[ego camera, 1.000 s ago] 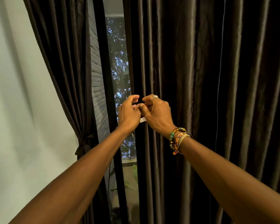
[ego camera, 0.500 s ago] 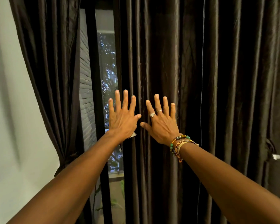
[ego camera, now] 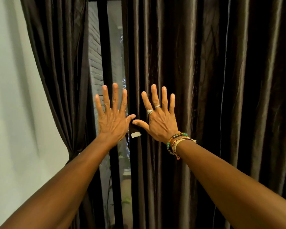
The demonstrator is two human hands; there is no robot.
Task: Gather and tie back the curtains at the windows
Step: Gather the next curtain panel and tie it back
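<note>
At the near edge of the right-hand curtain (ego camera: 205,80), the left hand (ego camera: 112,123) and the right hand (ego camera: 161,124) were held up side by side, backs toward the camera. All the fingers (ego camera: 115,96) were straight and spread wide, gripping nothing, and the thumb tips lay close together. Whether the palms touched the fabric could not be told.

That dark brown, glossy curtain hung loose in long folds over most of the window (ego camera: 116,55), ungathered. To the far left, against the pale wall (ego camera: 10,113), the left-hand curtain (ego camera: 59,63) was already drawn in and cinched by a tie (ego camera: 73,152).

A short dark strip (ego camera: 134,128) ending in a pale patch (ego camera: 135,134) dangled just below the thumbs. It was probably this curtain's tie-back, and neither hand visibly held it.

The likely trouble lay in the cloth. It looked slick and heavy, so folds could slide out of a loose one-handed gather while the other hand reached for the strip, leaving a lopsided bunch. The strip might also swing behind the folds and be lost from sight.

No writing could be read. The pale patch looked blank, and orange marks on the wristbands (ego camera: 177,141) were too small to make out.
</note>
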